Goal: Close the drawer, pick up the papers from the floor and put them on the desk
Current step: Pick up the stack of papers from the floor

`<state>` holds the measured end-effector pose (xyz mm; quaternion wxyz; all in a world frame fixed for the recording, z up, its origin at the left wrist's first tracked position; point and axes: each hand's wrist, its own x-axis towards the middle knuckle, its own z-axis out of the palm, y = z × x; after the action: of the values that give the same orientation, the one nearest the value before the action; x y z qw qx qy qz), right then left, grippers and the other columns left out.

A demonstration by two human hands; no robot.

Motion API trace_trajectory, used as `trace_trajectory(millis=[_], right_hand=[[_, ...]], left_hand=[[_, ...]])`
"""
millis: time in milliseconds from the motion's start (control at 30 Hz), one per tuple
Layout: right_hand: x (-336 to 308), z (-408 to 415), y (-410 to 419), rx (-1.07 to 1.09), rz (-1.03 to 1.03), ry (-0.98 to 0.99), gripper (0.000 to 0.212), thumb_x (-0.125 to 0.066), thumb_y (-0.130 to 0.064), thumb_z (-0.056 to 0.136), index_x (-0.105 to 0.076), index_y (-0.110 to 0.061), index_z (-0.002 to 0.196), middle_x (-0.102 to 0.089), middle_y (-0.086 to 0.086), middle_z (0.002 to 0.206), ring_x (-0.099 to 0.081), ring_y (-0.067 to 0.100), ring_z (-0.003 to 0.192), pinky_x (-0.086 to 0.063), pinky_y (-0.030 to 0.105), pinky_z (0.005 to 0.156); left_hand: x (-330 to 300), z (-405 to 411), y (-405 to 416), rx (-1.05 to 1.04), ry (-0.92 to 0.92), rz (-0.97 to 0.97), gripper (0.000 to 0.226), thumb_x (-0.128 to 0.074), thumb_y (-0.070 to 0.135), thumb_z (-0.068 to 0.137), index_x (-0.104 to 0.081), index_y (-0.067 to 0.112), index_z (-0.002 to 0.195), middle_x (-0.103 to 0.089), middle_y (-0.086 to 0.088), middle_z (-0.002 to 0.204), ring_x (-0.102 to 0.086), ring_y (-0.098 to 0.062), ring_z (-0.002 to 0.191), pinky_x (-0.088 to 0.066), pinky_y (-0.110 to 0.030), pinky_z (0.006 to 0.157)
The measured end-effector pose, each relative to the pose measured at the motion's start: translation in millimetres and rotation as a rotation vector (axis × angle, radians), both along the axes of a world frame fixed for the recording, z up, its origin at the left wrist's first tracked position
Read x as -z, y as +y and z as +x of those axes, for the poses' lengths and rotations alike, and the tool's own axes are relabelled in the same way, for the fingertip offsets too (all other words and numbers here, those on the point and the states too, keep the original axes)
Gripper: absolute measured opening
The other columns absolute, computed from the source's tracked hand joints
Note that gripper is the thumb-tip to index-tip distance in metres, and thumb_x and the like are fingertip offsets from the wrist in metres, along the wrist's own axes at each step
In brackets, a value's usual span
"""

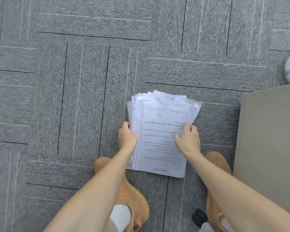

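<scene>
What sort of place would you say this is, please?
Probably an office: grey carpet tiles cover the floor, a stack of printed papers lies there, and a grey cabinet stands at the right.

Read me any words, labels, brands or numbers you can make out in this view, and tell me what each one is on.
None can be read.
Top sheet of the stack of papers: many lines of printed text, too small and blurred to read.
Sheet edges sticking out on the stack's left: a few marks, unreadable.
Shoes, cabinet and carpet: no text visible.
</scene>
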<state>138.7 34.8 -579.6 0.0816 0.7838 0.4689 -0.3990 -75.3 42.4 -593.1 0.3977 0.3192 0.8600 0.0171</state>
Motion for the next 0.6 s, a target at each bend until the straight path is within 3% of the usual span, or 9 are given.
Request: trace_trajectory(millis=[100,267,333,467,600], right_hand=[[2,-2,1,-0.002,0.008,0.046,0.070,-0.053,-0.032,0.091,-0.023,-0.016,0.152,-0.031,0.014,0.153,-0.037,0.034,0.136,-0.038,0.048,0.110],[2,-1,9,0.395,0.051,0.125,0.077,-0.049,-0.008,0.093,-0.009,-0.016,0.158,-0.028,0.012,0.159,-0.037,0.034,0.141,-0.038,0.048,0.111],[6,3,12,0.466,0.056,0.121,0.070,-0.046,-0.002,0.093,-0.017,-0.012,0.156,-0.035,0.013,0.155,-0.041,0.034,0.138,-0.042,0.048,0.108],[14,10,13,0.324,0.021,0.087,0.056,-0.041,0.004,0.090,-0.038,-0.009,0.145,-0.049,0.013,0.131,-0.054,0.031,0.109,-0.044,0.038,0.078],[19,14,12,0.273,0.034,0.073,0.045,-0.040,0.003,0.090,-0.048,-0.011,0.132,-0.052,0.011,0.119,-0.055,0.032,0.101,-0.043,0.038,0.072]], left_hand=[[2,-7,-3,-0.034,-0.068,0.043,0.021,-0.044,0.016,0.095,-0.055,0.020,0.112,-0.065,-0.004,0.104,-0.060,-0.026,0.089,-0.042,-0.033,0.070],[-1,-13,-3,-0.080,-0.152,0.001,0.034,-0.060,0.022,0.086,-0.051,0.023,0.119,-0.066,-0.002,0.094,-0.063,-0.024,0.086,-0.046,-0.032,0.073],[2,-12,-1,-0.104,-0.167,-0.001,0.026,-0.060,0.022,0.086,-0.057,0.019,0.112,-0.070,-0.004,0.102,-0.064,-0.026,0.090,-0.050,-0.033,0.076],[1,-4,0,-0.137,-0.238,-0.010,0.025,-0.051,0.019,0.095,-0.060,0.015,0.117,-0.067,-0.006,0.118,-0.059,-0.023,0.096,-0.048,-0.033,0.084],[-1,-2,1,-0.063,-0.241,-0.011,0.034,-0.046,0.028,0.097,-0.054,0.017,0.128,-0.064,-0.004,0.126,-0.058,-0.024,0.106,-0.045,-0.034,0.090]])
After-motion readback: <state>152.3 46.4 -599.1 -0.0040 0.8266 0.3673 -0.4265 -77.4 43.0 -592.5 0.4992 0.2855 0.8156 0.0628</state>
